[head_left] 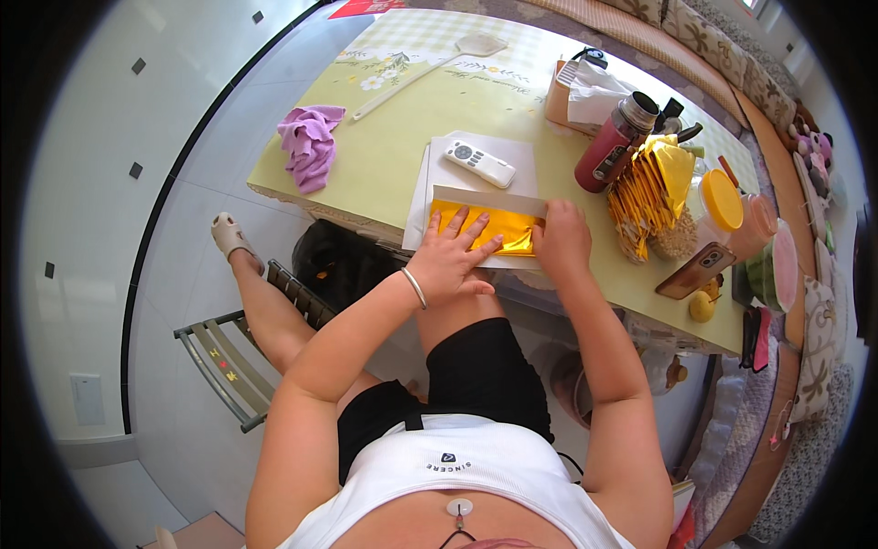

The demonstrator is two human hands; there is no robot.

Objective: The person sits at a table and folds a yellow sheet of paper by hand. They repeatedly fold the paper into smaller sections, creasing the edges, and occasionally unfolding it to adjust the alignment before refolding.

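A sheet of shiny gold foil paper [514, 234] with a pale border lies along the table's front edge, on top of white sheets [518, 157]. My left hand [446, 262] rests flat on the foil with its fingers spread. At the right end of that sheet, my right hand [565, 242] has its fingers curled together on the edge; the fingertips are partly hidden. Just beyond the foil, a white remote control [480, 164] lies on the white sheets. A bunch of folded gold paper pieces [637, 199] stands to the right of my right hand.
On the table [366, 151] lie a purple cloth [311, 146] and a fly swatter [412, 83]. A maroon thermos [607, 151], a tissue box [560, 91], a yellow-lidded jar [719, 201], a phone [696, 271] and a yellow fruit [701, 306] crowd the right side. A folding chair [224, 366] stands lower left.
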